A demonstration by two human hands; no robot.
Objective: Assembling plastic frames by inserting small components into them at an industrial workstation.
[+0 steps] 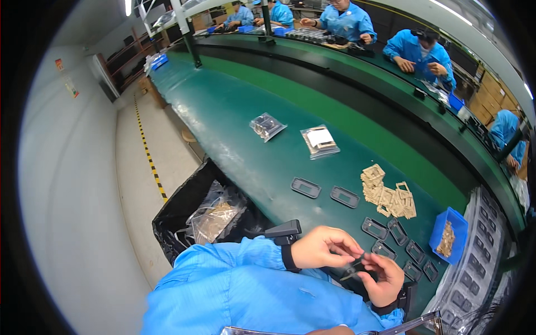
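Observation:
My left hand (319, 248) and my right hand (385, 279) meet low over the near edge of the bench. Fingertips of both pinch a small dark part (353, 268), partly covered by the fingers and too blurred to name more exactly. Just beyond them lie several dark grey plastic frames (374, 228), rounded rectangles with an opening in the middle. Two similar frames (344, 196) rest apart, farther left. A loose pile of beige frame-shaped pieces (385, 190) lies farther away. To the right, a blue bin (453, 221) holds small tan pieces.
On the green bench (223, 120) lie two clear bags of parts (268, 127). Clear trays of dark parts (474, 251) stand at right. A black-lined bin (167, 215) with plastic waste is at my left. Co-workers in blue (421, 56) sit beyond the dark conveyor.

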